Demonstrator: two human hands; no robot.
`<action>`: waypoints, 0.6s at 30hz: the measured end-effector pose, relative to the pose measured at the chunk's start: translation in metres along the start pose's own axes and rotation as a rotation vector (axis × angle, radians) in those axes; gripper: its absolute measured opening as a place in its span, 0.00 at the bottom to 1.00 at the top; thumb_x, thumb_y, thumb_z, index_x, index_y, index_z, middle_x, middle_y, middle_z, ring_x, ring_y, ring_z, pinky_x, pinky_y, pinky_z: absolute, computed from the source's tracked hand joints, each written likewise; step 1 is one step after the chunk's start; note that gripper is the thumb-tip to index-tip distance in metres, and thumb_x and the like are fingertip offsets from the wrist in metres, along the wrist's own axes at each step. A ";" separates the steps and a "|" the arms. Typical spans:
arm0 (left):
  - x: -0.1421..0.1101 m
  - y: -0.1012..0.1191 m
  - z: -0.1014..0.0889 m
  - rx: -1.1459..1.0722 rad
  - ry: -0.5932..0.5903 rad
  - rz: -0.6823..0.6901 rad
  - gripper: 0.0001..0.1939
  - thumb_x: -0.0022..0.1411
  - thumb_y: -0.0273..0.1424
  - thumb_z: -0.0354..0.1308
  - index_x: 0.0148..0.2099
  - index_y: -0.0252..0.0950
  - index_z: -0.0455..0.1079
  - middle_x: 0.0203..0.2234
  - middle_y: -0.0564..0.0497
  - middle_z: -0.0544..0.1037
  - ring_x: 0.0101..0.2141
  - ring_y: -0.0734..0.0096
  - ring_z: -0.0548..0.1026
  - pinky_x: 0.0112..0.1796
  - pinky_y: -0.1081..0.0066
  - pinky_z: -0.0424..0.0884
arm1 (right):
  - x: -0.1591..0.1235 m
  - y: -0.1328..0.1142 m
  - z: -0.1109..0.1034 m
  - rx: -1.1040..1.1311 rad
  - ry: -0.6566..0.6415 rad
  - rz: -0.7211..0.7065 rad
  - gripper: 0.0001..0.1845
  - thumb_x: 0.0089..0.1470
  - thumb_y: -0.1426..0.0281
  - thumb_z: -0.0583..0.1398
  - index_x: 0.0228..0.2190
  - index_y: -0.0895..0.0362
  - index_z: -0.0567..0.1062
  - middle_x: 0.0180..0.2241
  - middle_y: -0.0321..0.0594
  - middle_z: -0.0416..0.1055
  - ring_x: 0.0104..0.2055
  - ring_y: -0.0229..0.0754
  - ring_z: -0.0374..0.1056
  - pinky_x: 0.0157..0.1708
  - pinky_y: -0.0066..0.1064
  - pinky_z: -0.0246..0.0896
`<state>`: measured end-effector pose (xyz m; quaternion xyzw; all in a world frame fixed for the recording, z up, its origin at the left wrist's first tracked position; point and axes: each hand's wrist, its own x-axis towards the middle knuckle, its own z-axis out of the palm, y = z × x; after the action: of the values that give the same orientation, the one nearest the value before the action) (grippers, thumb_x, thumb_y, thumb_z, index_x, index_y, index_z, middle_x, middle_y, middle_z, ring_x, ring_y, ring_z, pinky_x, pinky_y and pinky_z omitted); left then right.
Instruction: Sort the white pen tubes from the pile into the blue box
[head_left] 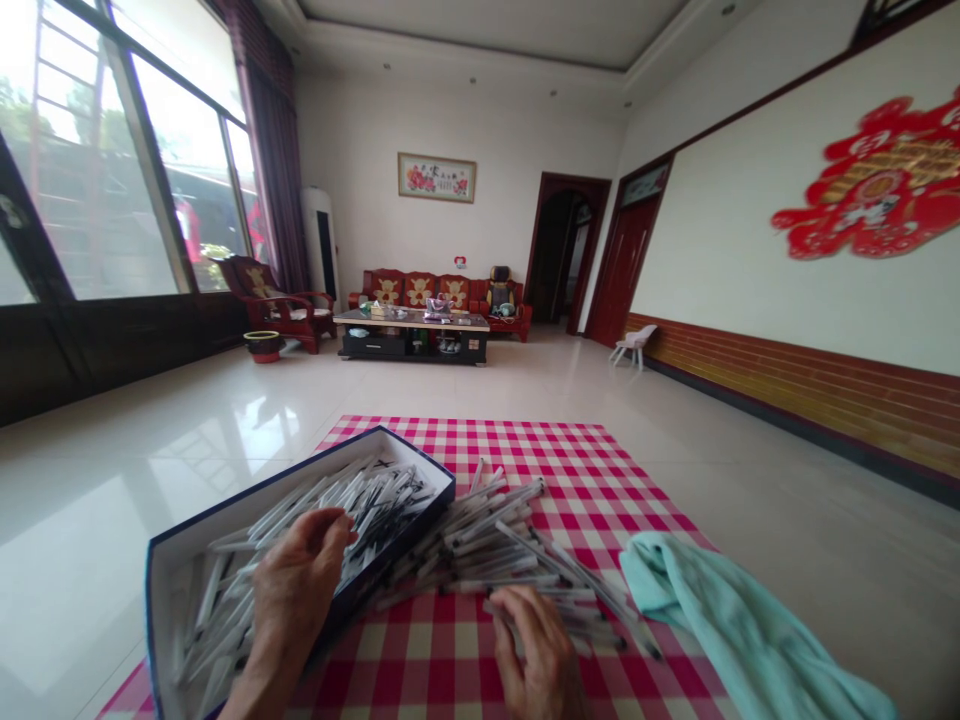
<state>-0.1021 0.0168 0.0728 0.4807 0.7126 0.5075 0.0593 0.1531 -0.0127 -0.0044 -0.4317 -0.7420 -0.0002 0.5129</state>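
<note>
My left hand [304, 570] is over a blue-edged white box [169, 560], its thumb and fingers pressed together. Whether anything small is between those fingertips I cannot make out. Inside the box lie many slim translucent pens [262, 520] and thin black pieces [379, 520]. To the right of the box, a loose pile of translucent pens with dark ends [480, 530] is spread over a red-and-white checked cloth [420, 650]. My right hand [536, 650] is at the near side of this pile, fingers curled and closed around what looks like the end of a pen.
A mint-green cloth [720, 610] lies at the right edge of the table. Beyond, on the tiled floor, stand a low coffee table [412, 322], wooden sofa [420, 290], armchair [281, 310] and small white chair [634, 343]. Windows [82, 170] line the left side.
</note>
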 end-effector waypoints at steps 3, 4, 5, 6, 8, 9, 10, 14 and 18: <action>0.000 -0.001 0.000 0.198 -0.036 0.026 0.10 0.57 0.36 0.54 0.38 0.41 0.73 0.23 0.55 0.80 0.28 0.66 0.78 0.29 0.72 0.67 | -0.001 0.000 0.001 0.012 -0.001 0.006 0.11 0.57 0.75 0.52 0.40 0.53 0.71 0.34 0.43 0.73 0.37 0.47 0.69 0.37 0.38 0.66; 0.000 0.000 -0.001 0.251 -0.009 0.055 0.10 0.58 0.34 0.53 0.39 0.40 0.73 0.26 0.53 0.80 0.28 0.66 0.77 0.30 0.71 0.67 | -0.001 0.001 0.001 0.006 -0.008 0.006 0.11 0.57 0.75 0.52 0.40 0.53 0.70 0.34 0.44 0.73 0.37 0.48 0.69 0.37 0.39 0.66; -0.001 0.001 -0.001 0.296 0.018 0.089 0.11 0.58 0.32 0.51 0.40 0.40 0.73 0.30 0.51 0.79 0.28 0.66 0.77 0.30 0.71 0.67 | -0.002 0.002 0.001 -0.005 -0.019 -0.001 0.12 0.57 0.76 0.52 0.40 0.53 0.70 0.35 0.44 0.73 0.38 0.48 0.69 0.37 0.39 0.66; -0.001 0.001 -0.001 0.332 0.040 0.125 0.12 0.58 0.30 0.50 0.41 0.39 0.73 0.35 0.49 0.79 0.29 0.66 0.77 0.30 0.70 0.67 | -0.003 0.004 0.001 -0.017 -0.032 -0.016 0.13 0.56 0.77 0.52 0.41 0.53 0.69 0.35 0.45 0.73 0.38 0.48 0.69 0.37 0.40 0.66; -0.003 0.003 0.000 0.368 0.080 0.199 0.14 0.57 0.26 0.48 0.41 0.39 0.72 0.42 0.47 0.76 0.34 0.63 0.76 0.30 0.69 0.67 | -0.003 0.007 0.001 -0.042 -0.051 -0.059 0.14 0.55 0.78 0.51 0.42 0.54 0.69 0.36 0.45 0.73 0.38 0.48 0.70 0.38 0.40 0.67; -0.005 0.004 0.001 0.355 0.102 0.239 0.14 0.57 0.25 0.47 0.40 0.39 0.73 0.43 0.47 0.76 0.36 0.62 0.76 0.31 0.69 0.67 | -0.004 0.008 0.000 -0.049 -0.054 -0.081 0.15 0.55 0.79 0.51 0.42 0.54 0.68 0.37 0.46 0.73 0.39 0.48 0.70 0.38 0.40 0.67; -0.007 0.006 0.003 0.317 0.121 0.286 0.14 0.57 0.24 0.47 0.39 0.39 0.73 0.44 0.47 0.75 0.38 0.62 0.76 0.33 0.69 0.68 | -0.003 0.008 0.000 -0.049 -0.055 -0.102 0.16 0.54 0.79 0.51 0.43 0.55 0.68 0.37 0.46 0.73 0.39 0.48 0.70 0.39 0.40 0.67; -0.028 0.017 0.018 0.004 0.015 0.467 0.10 0.59 0.27 0.48 0.38 0.38 0.71 0.35 0.50 0.77 0.34 0.67 0.76 0.34 0.71 0.70 | -0.001 -0.005 -0.002 0.061 -0.025 -0.120 0.16 0.56 0.79 0.51 0.44 0.53 0.68 0.39 0.46 0.73 0.42 0.47 0.71 0.40 0.37 0.68; -0.064 0.033 0.038 -0.253 -0.263 0.550 0.08 0.62 0.26 0.48 0.38 0.38 0.68 0.29 0.51 0.75 0.29 0.71 0.75 0.31 0.75 0.69 | 0.007 -0.032 -0.004 0.329 0.124 0.046 0.11 0.61 0.73 0.50 0.42 0.50 0.68 0.39 0.44 0.72 0.42 0.45 0.70 0.41 0.35 0.68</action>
<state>-0.0259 -0.0048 0.0544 0.7053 0.4737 0.5227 0.0706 0.1353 -0.0298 0.0171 -0.3580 -0.6888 0.1063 0.6214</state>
